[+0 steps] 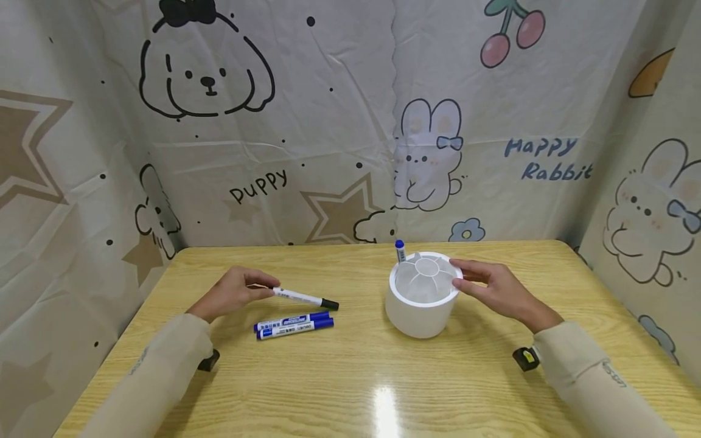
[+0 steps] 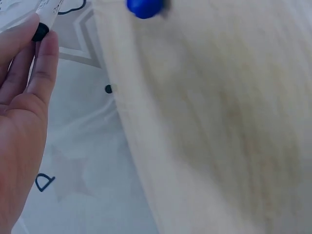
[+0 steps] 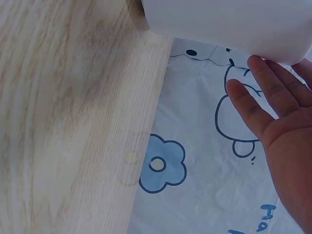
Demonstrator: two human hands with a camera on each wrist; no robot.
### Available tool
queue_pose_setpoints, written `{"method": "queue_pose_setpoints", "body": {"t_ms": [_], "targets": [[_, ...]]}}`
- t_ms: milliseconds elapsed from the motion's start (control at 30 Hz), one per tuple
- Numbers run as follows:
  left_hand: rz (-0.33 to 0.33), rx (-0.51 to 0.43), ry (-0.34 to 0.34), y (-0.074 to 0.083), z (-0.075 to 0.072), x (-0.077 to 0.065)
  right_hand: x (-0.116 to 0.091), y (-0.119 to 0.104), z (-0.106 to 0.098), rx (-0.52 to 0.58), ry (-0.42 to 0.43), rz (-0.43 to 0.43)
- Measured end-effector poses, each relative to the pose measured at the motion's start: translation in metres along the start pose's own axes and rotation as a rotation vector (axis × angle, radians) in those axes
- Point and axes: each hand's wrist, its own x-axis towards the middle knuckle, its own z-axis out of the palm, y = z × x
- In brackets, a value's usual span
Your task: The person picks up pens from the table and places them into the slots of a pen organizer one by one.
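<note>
My left hand [image 1: 238, 292] pinches the end of a white whiteboard marker [image 1: 298, 297] between thumb and fingertips, its black cap pointing right. The left wrist view shows the marker's black end [image 2: 41, 32] between the fingers. Just in front lie two blue-capped markers [image 1: 296, 326] side by side on the table. My right hand [image 1: 495, 289] holds the rim of a round white pen holder [image 1: 418, 319] at its right side, thumb nearer me. Clear dividers fan out from a ring inside the holder. A blue-ended marker [image 1: 400, 250] stands in its back left part.
The light wood table [image 1: 328, 383] ends at a cloth backdrop [image 1: 339, 121] printed with cartoon animals. Cloth also hangs at both sides. A small black device with a yellow mark [image 1: 527, 358] sits at the right wrist, and another dark device [image 1: 209, 361] at the left.
</note>
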Motion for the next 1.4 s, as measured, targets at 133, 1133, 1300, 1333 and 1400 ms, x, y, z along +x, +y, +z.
{"method": "queue_pose_setpoints", "body": {"t_ms": [133, 1133, 1300, 1333, 1400], "targets": [[0.01, -0.046, 0.023, 0.009, -0.003, 0.003, 0.001, 0.0, 0.0, 0.003, -0.002, -0.006], [0.136, -0.18, 0.08, 0.073, -0.005, 0.027, 0.0, -0.001, 0.001, -0.002, 0.008, -0.004], [0.149, -0.183, 0.081, 0.081, -0.005, 0.029, 0.0, -0.002, 0.001, -0.009, 0.009, -0.004], [0.153, -0.182, 0.082, 0.082, -0.005, 0.03, 0.001, -0.002, 0.002, -0.01, 0.009, -0.005], [0.171, -0.176, 0.084, 0.086, -0.006, 0.032, 0.001, -0.002, 0.002, -0.014, 0.008, -0.008]]}}
